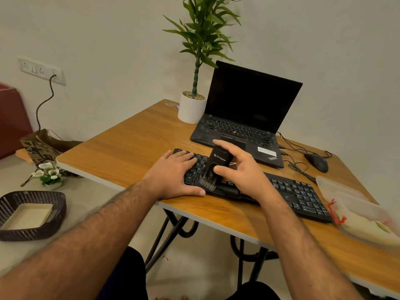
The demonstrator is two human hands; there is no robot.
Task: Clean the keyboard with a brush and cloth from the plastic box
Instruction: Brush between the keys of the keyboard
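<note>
Keyboard (281,191) brushing's underway: right hand (242,172) grips the brush (216,167), bristles on the near rows, left hand (175,174) flat, steadying. Next probably sweeping rightward; cloth later.

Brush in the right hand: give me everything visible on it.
The brush is a black, plastic-looking block with white lettering on its upper body and a row of pale bristles at the bottom. It stands roughly upright, bristles down on the black keyboard. The right hand grips it, thumb across its front.
</note>
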